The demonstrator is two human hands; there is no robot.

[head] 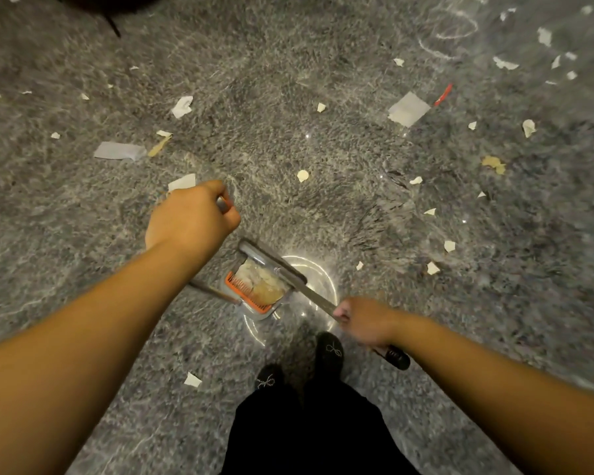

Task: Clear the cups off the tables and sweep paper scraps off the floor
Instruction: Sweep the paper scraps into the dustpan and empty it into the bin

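My left hand [191, 216] is closed around the top of the dustpan's handle. The grey dustpan [258, 286] with orange comb teeth hangs just above the floor below it and holds crumpled paper. My right hand [364, 320] grips the broom handle [309, 293], whose black end sticks out behind my wrist. The broom's bristles [388, 214] are blurred against the floor to the right of the dustpan. Several paper scraps lie on the grey speckled floor, among them a large white sheet [408, 109] at upper right and a folded piece [119, 150] at left.
My two black shoes [330, 351] stand just below the dustpan. A red strip [443, 94] lies beside the large sheet. A dark object with a thin leg [112, 24] sits at the top left. A bright light reflection [318, 269] glares on the floor.
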